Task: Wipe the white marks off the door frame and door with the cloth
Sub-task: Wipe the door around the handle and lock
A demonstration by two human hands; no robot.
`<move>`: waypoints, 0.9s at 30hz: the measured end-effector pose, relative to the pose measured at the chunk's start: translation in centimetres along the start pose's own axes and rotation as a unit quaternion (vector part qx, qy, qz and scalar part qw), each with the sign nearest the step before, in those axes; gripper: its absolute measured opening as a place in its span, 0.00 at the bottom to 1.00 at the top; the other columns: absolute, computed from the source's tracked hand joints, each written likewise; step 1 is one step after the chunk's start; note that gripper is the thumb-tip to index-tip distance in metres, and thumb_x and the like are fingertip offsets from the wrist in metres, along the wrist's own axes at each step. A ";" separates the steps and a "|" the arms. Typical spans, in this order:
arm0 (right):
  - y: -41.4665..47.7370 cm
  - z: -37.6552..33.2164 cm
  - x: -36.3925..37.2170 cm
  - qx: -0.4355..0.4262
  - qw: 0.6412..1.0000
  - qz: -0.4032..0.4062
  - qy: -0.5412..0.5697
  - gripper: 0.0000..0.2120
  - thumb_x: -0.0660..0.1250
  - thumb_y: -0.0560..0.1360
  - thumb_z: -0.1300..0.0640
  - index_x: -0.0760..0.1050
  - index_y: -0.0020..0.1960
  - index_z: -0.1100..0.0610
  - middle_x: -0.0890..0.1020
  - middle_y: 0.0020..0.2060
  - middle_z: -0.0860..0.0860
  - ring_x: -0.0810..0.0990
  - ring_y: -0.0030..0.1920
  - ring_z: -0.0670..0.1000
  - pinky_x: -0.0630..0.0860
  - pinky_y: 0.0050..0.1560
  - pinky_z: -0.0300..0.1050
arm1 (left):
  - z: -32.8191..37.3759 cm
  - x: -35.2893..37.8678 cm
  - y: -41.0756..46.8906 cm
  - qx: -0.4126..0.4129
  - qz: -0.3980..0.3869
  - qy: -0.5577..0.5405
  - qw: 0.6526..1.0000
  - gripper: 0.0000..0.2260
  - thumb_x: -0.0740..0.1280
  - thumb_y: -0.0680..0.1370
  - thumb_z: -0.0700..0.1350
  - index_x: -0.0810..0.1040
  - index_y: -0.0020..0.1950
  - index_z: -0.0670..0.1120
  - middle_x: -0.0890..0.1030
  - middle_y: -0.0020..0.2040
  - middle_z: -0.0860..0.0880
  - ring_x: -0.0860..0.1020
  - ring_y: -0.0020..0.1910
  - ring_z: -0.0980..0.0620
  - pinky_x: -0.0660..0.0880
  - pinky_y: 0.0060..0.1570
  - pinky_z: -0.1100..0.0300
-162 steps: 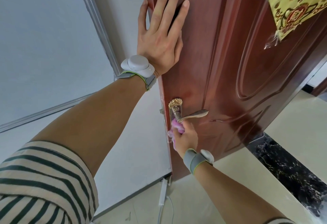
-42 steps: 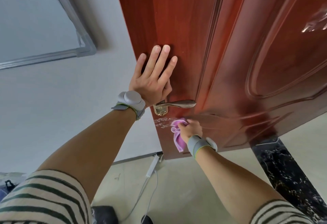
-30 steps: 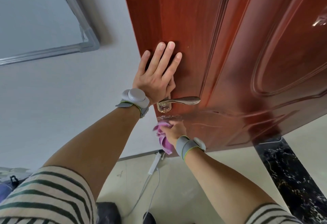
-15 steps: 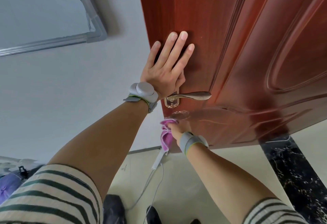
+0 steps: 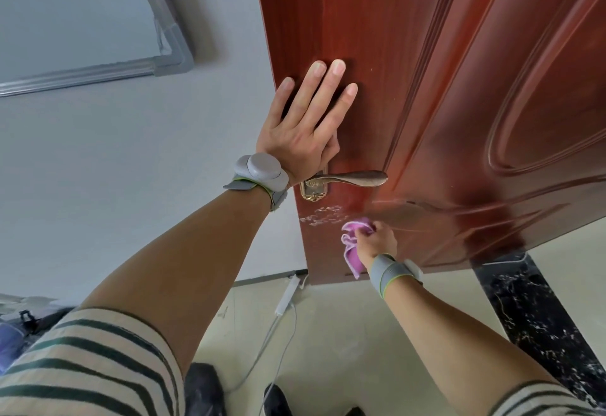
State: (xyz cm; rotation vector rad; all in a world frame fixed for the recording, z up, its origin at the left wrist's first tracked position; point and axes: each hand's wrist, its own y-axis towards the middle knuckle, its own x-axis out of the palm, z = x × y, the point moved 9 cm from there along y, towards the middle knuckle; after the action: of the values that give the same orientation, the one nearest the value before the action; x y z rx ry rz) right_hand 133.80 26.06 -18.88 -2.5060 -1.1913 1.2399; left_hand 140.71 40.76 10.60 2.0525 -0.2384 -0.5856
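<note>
The reddish-brown wooden door [image 5: 442, 87] fills the upper right. White marks [image 5: 323, 215] sit on it just below the gold handle plate [image 5: 313, 189] and lever handle [image 5: 357, 178]. My left hand [image 5: 305, 123] presses flat on the door above the handle, fingers straight. My right hand [image 5: 375, 241] grips a crumpled pink cloth [image 5: 352, 245] against the door, just right of and below the marks; part of the cloth hangs down.
A grey wall [image 5: 114, 169] with a silver-framed board [image 5: 98, 67] lies to the left of the door's edge. A white power strip and cable [image 5: 287, 297] lie on the pale floor below. A black marble threshold [image 5: 537, 317] runs at the right.
My right hand with the cloth has moved right across the door under the handle, uncovering the white marks. My left hand has stayed flat on the door. The view has shifted.
</note>
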 end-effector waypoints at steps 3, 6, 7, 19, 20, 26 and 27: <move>-0.9 -2.0 -2.5 -0.082 0.985 0.115 0.101 0.10 0.67 0.75 0.56 0.76 0.53 0.61 0.80 0.49 0.59 0.79 0.48 0.61 0.69 0.45 0.45 | -0.2 0.0 0.0 -0.004 0.004 0.002 1.000 0.26 0.69 0.71 0.42 0.76 0.70 0.45 0.75 0.69 0.42 0.68 0.72 0.43 0.55 0.76 0.48; -0.8 -3.6 -1.7 -0.104 0.979 0.129 0.119 0.10 0.68 0.74 0.58 0.76 0.53 0.62 0.79 0.50 0.59 0.78 0.49 0.61 0.71 0.48 0.47 | -0.1 0.0 -0.1 -0.003 0.005 0.002 1.000 0.26 0.68 0.71 0.42 0.76 0.70 0.45 0.75 0.69 0.42 0.67 0.72 0.43 0.55 0.76 0.48; -0.2 -3.3 -0.7 -0.079 0.986 0.111 0.097 0.10 0.68 0.74 0.58 0.76 0.54 0.61 0.80 0.51 0.59 0.78 0.50 0.61 0.71 0.49 0.48 | -0.1 0.1 -0.1 -0.002 0.005 0.000 1.000 0.25 0.68 0.71 0.41 0.77 0.70 0.45 0.76 0.69 0.42 0.68 0.72 0.43 0.56 0.76 0.48; -1.0 -1.6 1.3 0.050 0.963 0.105 0.244 0.11 0.65 0.76 0.57 0.74 0.56 0.60 0.80 0.47 0.56 0.78 0.46 0.55 0.73 0.49 0.45 | -0.3 0.1 -0.1 -0.001 0.007 0.001 1.000 0.25 0.69 0.71 0.41 0.77 0.69 0.45 0.76 0.68 0.41 0.70 0.70 0.42 0.57 0.74 0.47; -1.2 -2.4 2.4 0.030 0.970 0.076 0.227 0.11 0.66 0.75 0.58 0.75 0.55 0.60 0.81 0.47 0.56 0.80 0.47 0.56 0.74 0.50 0.46 | -0.3 0.1 -0.1 -0.003 0.009 0.000 1.000 0.25 0.68 0.71 0.41 0.77 0.69 0.45 0.76 0.68 0.41 0.70 0.70 0.42 0.57 0.74 0.47; -2.2 -1.3 2.6 -0.024 0.994 0.048 0.097 0.10 0.64 0.75 0.57 0.77 0.54 0.60 0.82 0.49 0.58 0.80 0.48 0.60 0.68 0.44 0.42 | -0.1 0.0 -0.1 -0.004 0.002 -0.002 1.000 0.25 0.68 0.71 0.40 0.77 0.69 0.45 0.76 0.69 0.41 0.69 0.71 0.42 0.56 0.75 0.47; -2.4 -1.3 1.4 -0.023 0.988 0.083 0.127 0.10 0.64 0.76 0.58 0.76 0.55 0.61 0.81 0.50 0.59 0.80 0.48 0.60 0.67 0.43 0.42 | -0.1 0.0 -0.1 -0.003 0.001 -0.002 1.000 0.26 0.68 0.71 0.41 0.77 0.69 0.46 0.76 0.69 0.42 0.69 0.71 0.42 0.56 0.75 0.48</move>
State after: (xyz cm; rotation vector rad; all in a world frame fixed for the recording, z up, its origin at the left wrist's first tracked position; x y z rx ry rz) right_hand 133.80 28.96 -17.91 -2.7419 -0.9809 0.8938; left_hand 140.75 40.90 10.53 2.0451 -0.2409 -0.5894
